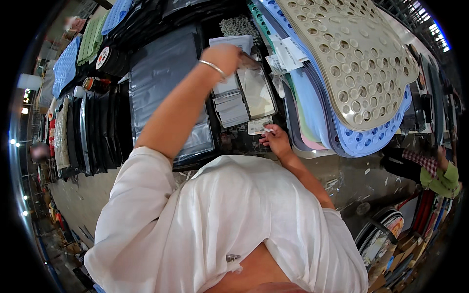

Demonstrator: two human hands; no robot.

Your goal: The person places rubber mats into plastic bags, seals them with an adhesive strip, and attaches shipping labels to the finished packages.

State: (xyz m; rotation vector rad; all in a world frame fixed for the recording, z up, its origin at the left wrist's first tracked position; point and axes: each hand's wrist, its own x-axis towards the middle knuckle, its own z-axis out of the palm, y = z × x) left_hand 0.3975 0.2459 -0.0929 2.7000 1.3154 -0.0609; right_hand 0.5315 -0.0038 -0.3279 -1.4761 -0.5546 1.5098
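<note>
My left hand (pixel 225 59), with a bangle at the wrist, reaches over a dark divided tray (pixel 243 93). Its fingers are blurred above the tray's upper part, so I cannot make out whether they hold anything. Stacks of white labels (pixel 231 110) lie in one compartment, and cream-coloured sheets (pixel 257 93) fill the one beside it. Close to the tray's near right corner, my right hand (pixel 278 141) is closed, pinching a small white slip (pixel 268 130) between thumb and fingers. A printed paper label (pixel 258 125) lies just left of those fingertips.
To the right rises a stack of bath mats, a beige one with round holes (pixel 344 63) on top of blue ones (pixel 373 139). Dark plastic bags (pixel 163 88) lie at the left. Grey beads (pixel 239 27) are heaped behind the tray. Another person (pixel 439 178) is at the far right.
</note>
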